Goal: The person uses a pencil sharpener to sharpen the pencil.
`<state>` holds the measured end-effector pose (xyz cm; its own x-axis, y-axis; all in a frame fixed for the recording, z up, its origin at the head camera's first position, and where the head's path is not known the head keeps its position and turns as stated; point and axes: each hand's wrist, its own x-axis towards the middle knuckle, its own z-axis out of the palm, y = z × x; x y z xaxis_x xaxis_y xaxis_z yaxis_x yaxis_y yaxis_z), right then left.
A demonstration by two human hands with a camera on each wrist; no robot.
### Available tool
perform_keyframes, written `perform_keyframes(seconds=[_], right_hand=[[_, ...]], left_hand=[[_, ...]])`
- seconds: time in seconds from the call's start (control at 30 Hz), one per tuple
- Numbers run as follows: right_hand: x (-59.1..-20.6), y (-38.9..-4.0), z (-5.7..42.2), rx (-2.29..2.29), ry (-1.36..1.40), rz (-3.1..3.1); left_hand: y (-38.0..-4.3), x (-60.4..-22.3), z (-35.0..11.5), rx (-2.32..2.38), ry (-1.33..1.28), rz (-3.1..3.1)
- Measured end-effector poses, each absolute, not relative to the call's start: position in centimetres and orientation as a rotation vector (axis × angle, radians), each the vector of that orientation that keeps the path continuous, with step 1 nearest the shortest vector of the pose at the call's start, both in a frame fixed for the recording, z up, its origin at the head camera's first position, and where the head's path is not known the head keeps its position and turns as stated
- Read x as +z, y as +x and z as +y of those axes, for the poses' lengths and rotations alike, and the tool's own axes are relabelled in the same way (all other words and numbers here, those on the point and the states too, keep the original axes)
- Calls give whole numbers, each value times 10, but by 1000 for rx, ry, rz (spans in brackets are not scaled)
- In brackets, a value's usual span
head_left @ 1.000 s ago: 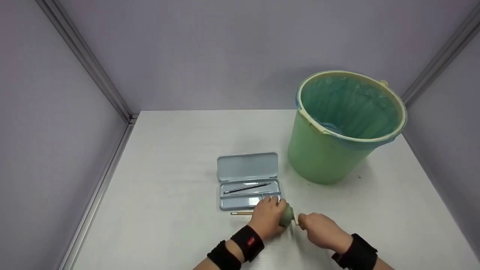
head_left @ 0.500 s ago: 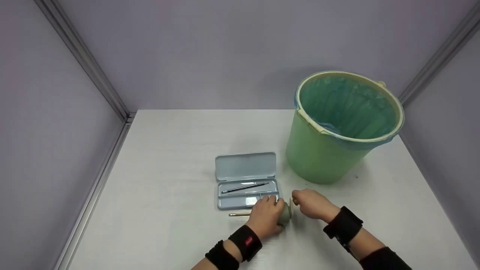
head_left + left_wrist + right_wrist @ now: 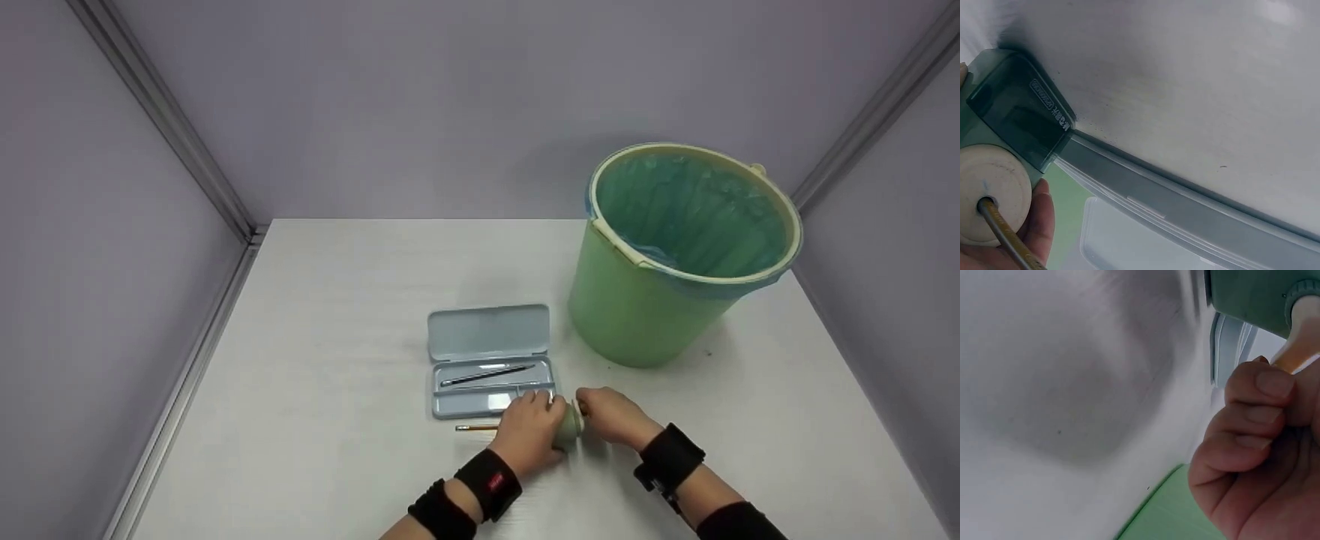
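Note:
A green crank pencil sharpener [image 3: 568, 429] stands on the white table, gripped around its body by my left hand [image 3: 525, 433]. In the left wrist view, its dark see-through shavings drawer [image 3: 1019, 107] and round cream front [image 3: 994, 191] show. A pencil [image 3: 1008, 239] is inserted in the hole of that front; its rear end sticks out left of my left hand in the head view. My right hand [image 3: 613, 414] has its fingers curled around the handle of the cream crank [image 3: 1303, 332], on the sharpener's right side. The handle itself is mostly hidden by the fingers.
Just behind the sharpener lies an open grey-blue pencil case [image 3: 489, 334] with a dark pencil [image 3: 487, 376] inside. A large green bin [image 3: 637, 322] with a liner stands at the back right. Walls [image 3: 450, 112] enclose the table at the back and sides.
My right hand has moved round with the crank, first up and away, then slightly back down and in. My left hand keeps its grip on the sharpener. The view has shifted slightly.

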<state>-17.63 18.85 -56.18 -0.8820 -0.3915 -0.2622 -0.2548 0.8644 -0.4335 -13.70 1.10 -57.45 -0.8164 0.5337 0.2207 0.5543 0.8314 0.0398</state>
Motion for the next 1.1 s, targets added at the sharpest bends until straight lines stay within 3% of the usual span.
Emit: perform_keyframes(seconds=[0.7, 1.1], right_hand=[[-577, -136, 194, -557, -618, 2680], [-539, -113, 201, -557, -666, 2632]], left_hand=[[-134, -577, 13, -130, -776, -2782], [-135, -577, 11, -161, -772, -2778]])
